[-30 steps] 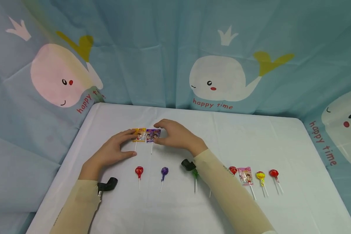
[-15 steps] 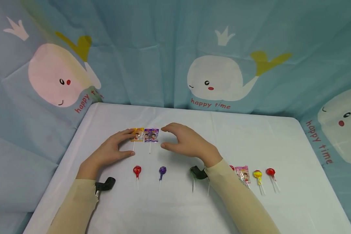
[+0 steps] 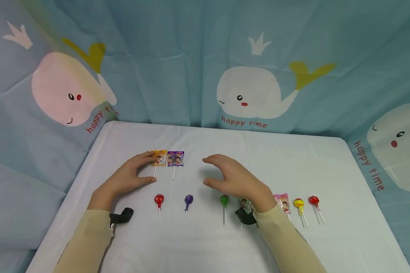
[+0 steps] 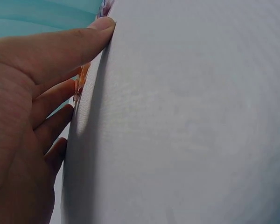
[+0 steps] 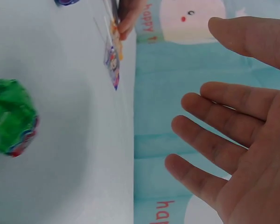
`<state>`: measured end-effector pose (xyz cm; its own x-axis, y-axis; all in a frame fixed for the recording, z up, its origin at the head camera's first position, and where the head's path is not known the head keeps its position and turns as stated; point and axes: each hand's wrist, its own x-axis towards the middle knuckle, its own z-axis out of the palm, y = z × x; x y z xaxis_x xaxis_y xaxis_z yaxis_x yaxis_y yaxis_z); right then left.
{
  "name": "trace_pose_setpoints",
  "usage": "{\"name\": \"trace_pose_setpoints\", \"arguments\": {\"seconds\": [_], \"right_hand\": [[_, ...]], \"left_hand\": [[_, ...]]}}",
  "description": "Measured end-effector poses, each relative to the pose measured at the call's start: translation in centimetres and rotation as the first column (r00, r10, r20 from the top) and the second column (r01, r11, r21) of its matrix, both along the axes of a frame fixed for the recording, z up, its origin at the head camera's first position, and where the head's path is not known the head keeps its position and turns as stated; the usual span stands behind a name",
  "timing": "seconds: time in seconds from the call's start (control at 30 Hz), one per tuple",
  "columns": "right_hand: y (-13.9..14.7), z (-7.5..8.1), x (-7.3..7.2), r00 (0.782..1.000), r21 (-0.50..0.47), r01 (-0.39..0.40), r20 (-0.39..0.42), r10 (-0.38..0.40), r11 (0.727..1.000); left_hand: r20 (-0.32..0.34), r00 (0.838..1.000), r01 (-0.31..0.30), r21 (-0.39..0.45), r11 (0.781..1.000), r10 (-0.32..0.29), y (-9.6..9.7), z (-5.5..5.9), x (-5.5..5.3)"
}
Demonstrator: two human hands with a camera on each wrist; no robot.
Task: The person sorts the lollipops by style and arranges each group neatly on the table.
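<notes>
My left hand point(image 3: 128, 174) rests at the yellow-wrapped flat lollipop point(image 3: 161, 157), fingertips on the left part of its wrapper and the thumb by its stick. Close beside it on the right lies a purple-wrapped flat lollipop point(image 3: 175, 158), its stick also pointing toward me. My right hand point(image 3: 237, 178) hovers over the table with nothing in it, fingers spread apart in the right wrist view. Below that hand is a green round lollipop point(image 3: 224, 200). Another lollipop point(image 3: 245, 204) is partly hidden by the right wrist camera.
On the white table point(image 3: 205, 250), a red lollipop point(image 3: 159, 199) and a purple one point(image 3: 188, 200) lie in the front row. Farther right are a pink-wrapped lollipop point(image 3: 283, 203), partly behind my sleeve, a yellow one point(image 3: 298, 203) and a red one point(image 3: 313, 200). A blue curtain point(image 3: 177, 76) stands behind.
My right hand has left the purple-wrapped lollipop and moved right and toward me, uncovering the green lollipop. The left hand stays at the yellow-wrapped one.
</notes>
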<state>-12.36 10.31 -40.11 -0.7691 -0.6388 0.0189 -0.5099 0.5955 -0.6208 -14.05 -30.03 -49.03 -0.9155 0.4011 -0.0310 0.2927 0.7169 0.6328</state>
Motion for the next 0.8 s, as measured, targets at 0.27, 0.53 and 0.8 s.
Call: {"name": "trace_pose_setpoints", "arguments": {"seconds": [0.27, 0.53, 0.8], "right_hand": [[1.6, -0.8, 1.6, 0.999, -0.042, 0.039, -0.004, -0.039, 0.998], [3.4, -1.8, 3.2, 0.997, -0.046, 0.079, -0.017, -0.080, 0.996], [5.6, -3.2, 4.4, 0.993, -0.039, 0.113, -0.023, -0.114, 0.993]], "left_hand": [[0.011, 1.000, 0.015, -0.020, 1.000, -0.014, 0.2, 0.6, -0.1], [0.023, 0.999, 0.023, -0.030, 0.999, -0.022, 0.2, 0.9, -0.4], [0.019, 1.000, 0.021, -0.029, 0.999, -0.021, 0.1, 0.8, -0.4]]}}
